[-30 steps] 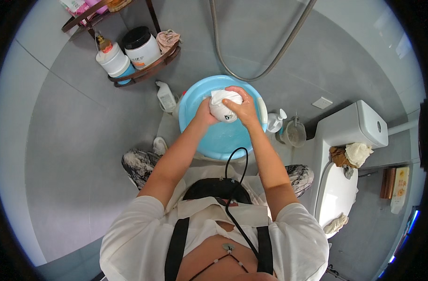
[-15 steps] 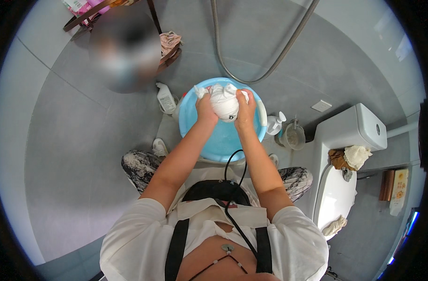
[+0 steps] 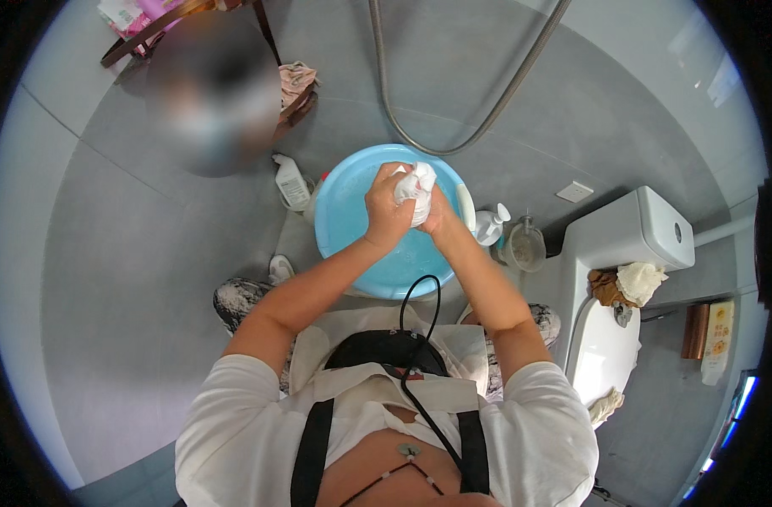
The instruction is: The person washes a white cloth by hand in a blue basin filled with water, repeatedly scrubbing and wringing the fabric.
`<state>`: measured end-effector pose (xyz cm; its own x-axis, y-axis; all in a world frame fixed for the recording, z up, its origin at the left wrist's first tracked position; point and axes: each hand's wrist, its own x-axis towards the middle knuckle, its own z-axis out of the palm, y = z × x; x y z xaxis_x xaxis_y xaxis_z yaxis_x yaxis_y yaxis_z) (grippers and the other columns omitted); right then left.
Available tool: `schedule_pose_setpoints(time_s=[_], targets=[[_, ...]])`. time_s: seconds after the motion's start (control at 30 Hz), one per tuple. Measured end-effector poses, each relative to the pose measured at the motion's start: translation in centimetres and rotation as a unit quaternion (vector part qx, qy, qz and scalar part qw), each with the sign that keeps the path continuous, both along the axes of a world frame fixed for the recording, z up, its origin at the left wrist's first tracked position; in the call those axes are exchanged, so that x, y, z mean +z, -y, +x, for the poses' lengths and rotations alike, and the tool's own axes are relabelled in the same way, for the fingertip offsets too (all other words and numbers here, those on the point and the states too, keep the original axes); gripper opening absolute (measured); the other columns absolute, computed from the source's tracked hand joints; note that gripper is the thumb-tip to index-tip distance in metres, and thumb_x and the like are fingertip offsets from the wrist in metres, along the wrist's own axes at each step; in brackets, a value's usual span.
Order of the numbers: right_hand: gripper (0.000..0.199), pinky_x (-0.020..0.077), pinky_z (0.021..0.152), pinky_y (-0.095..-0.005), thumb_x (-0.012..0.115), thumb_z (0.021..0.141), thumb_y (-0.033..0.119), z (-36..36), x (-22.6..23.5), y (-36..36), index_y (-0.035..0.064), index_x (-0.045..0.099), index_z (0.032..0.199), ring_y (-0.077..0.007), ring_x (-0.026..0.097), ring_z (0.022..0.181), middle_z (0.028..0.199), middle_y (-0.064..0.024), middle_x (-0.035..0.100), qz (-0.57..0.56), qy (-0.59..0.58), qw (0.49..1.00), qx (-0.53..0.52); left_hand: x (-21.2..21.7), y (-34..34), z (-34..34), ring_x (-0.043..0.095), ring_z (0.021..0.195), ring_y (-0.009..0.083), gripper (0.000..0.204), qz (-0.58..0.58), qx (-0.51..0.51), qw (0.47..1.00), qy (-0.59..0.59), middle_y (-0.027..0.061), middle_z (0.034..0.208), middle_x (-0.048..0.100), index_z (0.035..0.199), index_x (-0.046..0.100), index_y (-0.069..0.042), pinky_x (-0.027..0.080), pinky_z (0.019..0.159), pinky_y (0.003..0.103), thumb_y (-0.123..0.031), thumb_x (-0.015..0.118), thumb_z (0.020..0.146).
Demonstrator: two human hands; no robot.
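Note:
A wet-looking white cloth (image 3: 417,188), bunched into a small wad, is squeezed between both my hands over a light-blue plastic basin (image 3: 335,215). My left hand (image 3: 388,207) wraps its left side with the fingers curled over the top. On the other side, my right hand (image 3: 437,211) presses against it from below and the right, its fingers mostly hidden. Water lies in the basin beneath. What kind of garment the cloth is cannot be made out.
White bottles stand beside the basin, one at its left (image 3: 292,182) and a pump bottle (image 3: 491,226) at its right. Beyond hangs a shower hose (image 3: 479,135). At right is a toilet (image 3: 606,338) with cloths on it; a brown rack (image 3: 295,111) stands far left.
The white cloth has gone from a wide, rounded bundle to a tighter wad. My hands have come closer together, the left one now curled over the cloth.

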<state>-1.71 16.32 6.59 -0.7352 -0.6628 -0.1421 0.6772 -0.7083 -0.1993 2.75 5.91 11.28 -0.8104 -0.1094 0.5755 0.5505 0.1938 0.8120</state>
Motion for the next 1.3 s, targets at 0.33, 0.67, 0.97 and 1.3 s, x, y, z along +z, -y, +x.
schedule_pose_setpoints(time_s=[0.33,0.67,0.97,1.3], targets=[[0.018,0.0505,0.073,-0.0343,0.048,0.085,0.022,-0.4,-0.1,-0.1,0.0057,0.054,0.092,-0.0203,0.060,0.081,0.092,-0.0104,0.060,0.131,-0.020,0.990,0.040,-1.5,0.3,-0.7,0.054,0.078,0.0223,0.018,0.067,-0.041,0.993,0.084,0.0087,0.086,0.054,0.082,0.054,0.003,0.043,0.071,0.028,0.001,0.051,0.064],[0.011,0.0467,0.059,-0.0343,0.057,0.073,0.014,-0.1,-1.2,-1.7,0.0044,0.055,0.076,-0.0196,0.058,0.066,0.079,-0.0102,0.061,0.554,-0.154,0.782,-0.241,-2.4,3.8,-3.7,0.043,0.112,0.0247,0.067,0.454,-0.322,0.698,0.450,0.0131,0.125,0.041,0.129,0.029,-0.004,0.034,0.096,0.038,-0.053,0.039,0.084],[0.017,0.0450,0.057,-0.0347,0.063,0.057,0.015,2.3,2.7,-1.5,0.0079,0.054,0.069,-0.0255,0.054,0.069,0.073,-0.0069,0.054,0.646,-0.612,0.308,-0.335,-4.6,4.4,-3.3,0.042,0.115,0.0306,0.067,0.276,-0.411,0.582,0.645,0.0115,0.123,0.044,0.125,0.038,-0.012,0.035,0.090,0.051,-0.062,0.029,0.082],[0.017,0.0447,0.056,-0.0328,0.066,0.059,0.009,2.8,3.6,1.2,0.0070,0.052,0.068,-0.0256,0.054,0.067,0.074,-0.0082,0.055,0.588,-0.587,0.281,-0.480,-5.2,1.8,-2.8,0.056,0.088,0.0217,0.033,0.456,-0.284,0.721,0.438,0.0070,0.096,0.057,0.098,0.051,-0.008,0.046,0.075,0.039,-0.037,0.050,0.083]])
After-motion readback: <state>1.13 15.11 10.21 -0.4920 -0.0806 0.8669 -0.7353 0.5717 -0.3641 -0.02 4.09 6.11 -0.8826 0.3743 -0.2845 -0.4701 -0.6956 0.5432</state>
